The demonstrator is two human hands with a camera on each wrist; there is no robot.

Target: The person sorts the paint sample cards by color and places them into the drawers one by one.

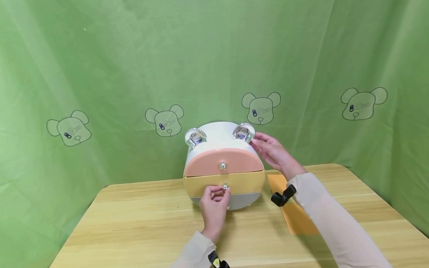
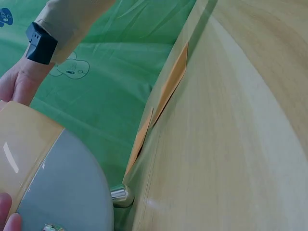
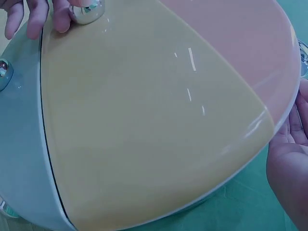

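- Light, head view: bright, soft and even, apparently from overhead.
- Green curtain (image 1: 207, 56): pale sheen in slanting bands, upper left and upper right; printed lettering faint, slightly soft.
- Tabletop (image 1: 134, 223): soft-edged shadows beside the right sleeve (image 1: 338, 223) and before the cabinet (image 1: 219, 130).
- Chrome ears (image 1: 196, 137) and knobs (image 1: 223, 166): sharp glints, mirrored reflections.
- Both wrist views: dimmer, cooler, with a blue-green cast.
- Yellow drawer front (image 3: 144, 120): thin white streaks of glare; gloss highlight near its curved edge.
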